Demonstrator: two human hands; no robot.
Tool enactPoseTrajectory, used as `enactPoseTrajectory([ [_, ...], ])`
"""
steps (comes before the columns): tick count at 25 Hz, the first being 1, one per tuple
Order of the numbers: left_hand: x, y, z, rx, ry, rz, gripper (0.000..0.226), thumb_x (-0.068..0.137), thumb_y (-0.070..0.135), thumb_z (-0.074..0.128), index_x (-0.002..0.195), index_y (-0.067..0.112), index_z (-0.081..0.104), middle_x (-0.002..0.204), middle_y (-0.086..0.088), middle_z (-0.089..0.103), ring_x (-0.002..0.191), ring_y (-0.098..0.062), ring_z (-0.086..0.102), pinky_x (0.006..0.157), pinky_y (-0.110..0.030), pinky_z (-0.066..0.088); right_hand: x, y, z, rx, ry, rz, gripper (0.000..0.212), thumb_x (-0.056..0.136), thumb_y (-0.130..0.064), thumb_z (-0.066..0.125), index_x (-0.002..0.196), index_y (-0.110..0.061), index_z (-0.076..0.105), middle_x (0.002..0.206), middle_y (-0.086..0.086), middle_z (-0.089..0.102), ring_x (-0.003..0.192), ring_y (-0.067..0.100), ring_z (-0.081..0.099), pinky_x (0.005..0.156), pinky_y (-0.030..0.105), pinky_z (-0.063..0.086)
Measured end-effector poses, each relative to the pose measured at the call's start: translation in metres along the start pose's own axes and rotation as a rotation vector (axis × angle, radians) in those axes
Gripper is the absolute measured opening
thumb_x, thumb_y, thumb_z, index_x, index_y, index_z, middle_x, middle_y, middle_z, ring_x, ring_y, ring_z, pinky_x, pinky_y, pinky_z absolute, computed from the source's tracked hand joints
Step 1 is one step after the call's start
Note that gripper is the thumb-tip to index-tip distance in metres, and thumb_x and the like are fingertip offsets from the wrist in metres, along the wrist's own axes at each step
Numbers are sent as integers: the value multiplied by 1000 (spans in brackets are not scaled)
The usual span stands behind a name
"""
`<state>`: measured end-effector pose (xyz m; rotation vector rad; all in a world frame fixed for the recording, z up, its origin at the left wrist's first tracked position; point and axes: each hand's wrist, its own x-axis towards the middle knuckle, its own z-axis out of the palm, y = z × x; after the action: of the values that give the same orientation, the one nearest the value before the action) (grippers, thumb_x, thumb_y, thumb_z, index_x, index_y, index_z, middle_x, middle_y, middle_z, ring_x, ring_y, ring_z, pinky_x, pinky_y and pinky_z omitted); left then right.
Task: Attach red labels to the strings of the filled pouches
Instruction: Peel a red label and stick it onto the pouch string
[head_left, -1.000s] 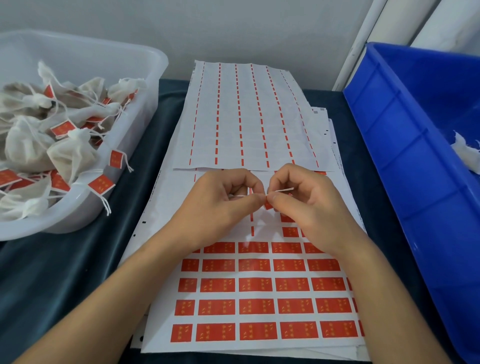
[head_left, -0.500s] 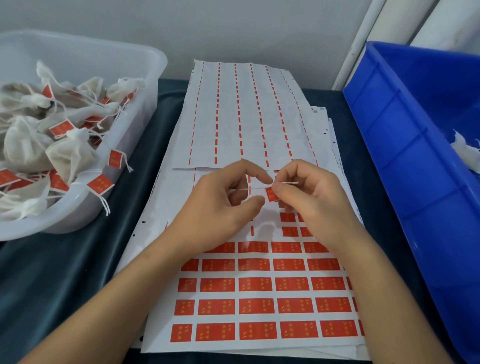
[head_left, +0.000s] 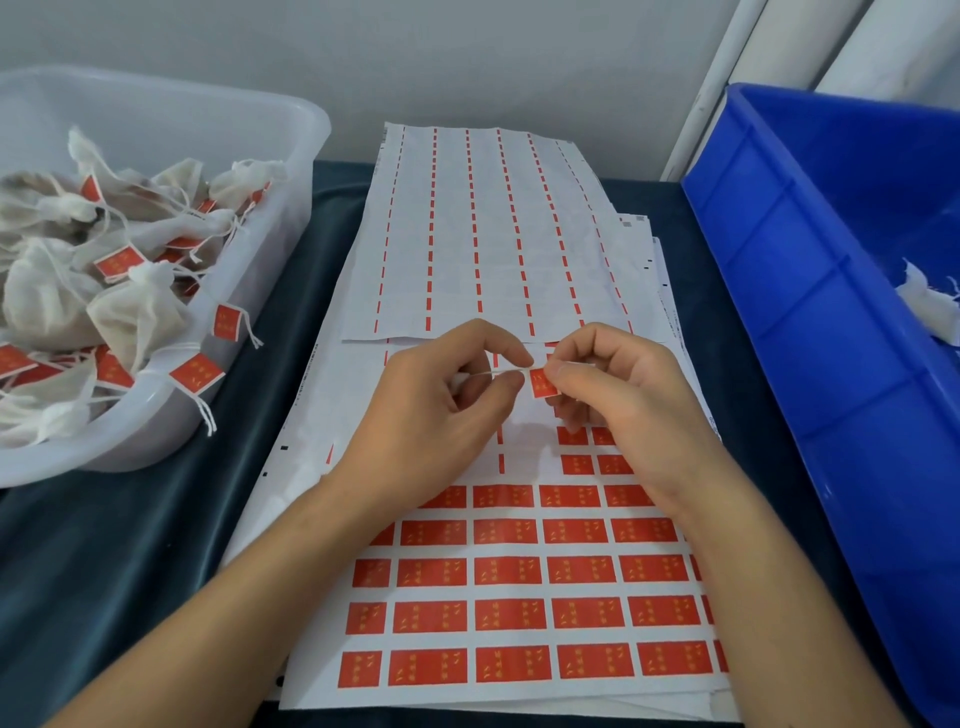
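Observation:
My left hand (head_left: 441, 410) and my right hand (head_left: 618, 400) meet above the label sheet (head_left: 519, 623). Between them runs a thin white string (head_left: 488, 372). My right hand pinches a small red label (head_left: 540, 383) folded on the string's end. My left hand's fingers are curled, with finger and thumb close around the string; the pouch it belongs to is hidden under that hand. Rows of red labels fill the sheet's lower half.
A clear tub (head_left: 291, 171) at the left holds several white pouches (head_left: 130, 317) with red labels on their strings. A blue crate (head_left: 810, 322) stands at the right with a white pouch (head_left: 930, 306) inside. A used sheet (head_left: 493, 234) lies farther back on the dark cloth (head_left: 130, 545).
My hands have drawn slightly apart and the red label, earlier hidden between the fingertips, now shows on the string at my right fingers.

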<state>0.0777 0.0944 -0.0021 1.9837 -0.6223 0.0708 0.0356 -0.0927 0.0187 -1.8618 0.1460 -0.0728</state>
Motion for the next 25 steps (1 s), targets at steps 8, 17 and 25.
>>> enactPoseTrajectory([
  [8, 3, 0, -1, -1, -35, -31, 17, 102, 26, 63, 99, 43, 65, 69, 1, 56, 61, -14, 53, 58, -19, 47, -1, -1, 1, -44, 6, -36, 13, 101, -19, 63, 91, -23, 71, 80, -10, 73, 81, 7, 71, 70, 14, 57],
  [17, 5, 3, -2, -79, -68, -133, 14, 100, 29, 64, 88, 32, 71, 68, 4, 62, 63, -12, 56, 58, -13, 46, -2, -1, 0, -46, -50, -68, 17, 103, -21, 61, 91, -26, 71, 80, -7, 72, 79, 11, 71, 72, 17, 58],
  [25, 4, 3, -4, -103, -82, -126, 15, 97, 24, 67, 83, 29, 71, 55, 7, 52, 52, -6, 45, 53, -15, 41, -3, -1, 3, -93, -113, -177, 9, 96, -26, 61, 92, -23, 69, 84, -9, 71, 85, 14, 69, 75, 25, 59],
])
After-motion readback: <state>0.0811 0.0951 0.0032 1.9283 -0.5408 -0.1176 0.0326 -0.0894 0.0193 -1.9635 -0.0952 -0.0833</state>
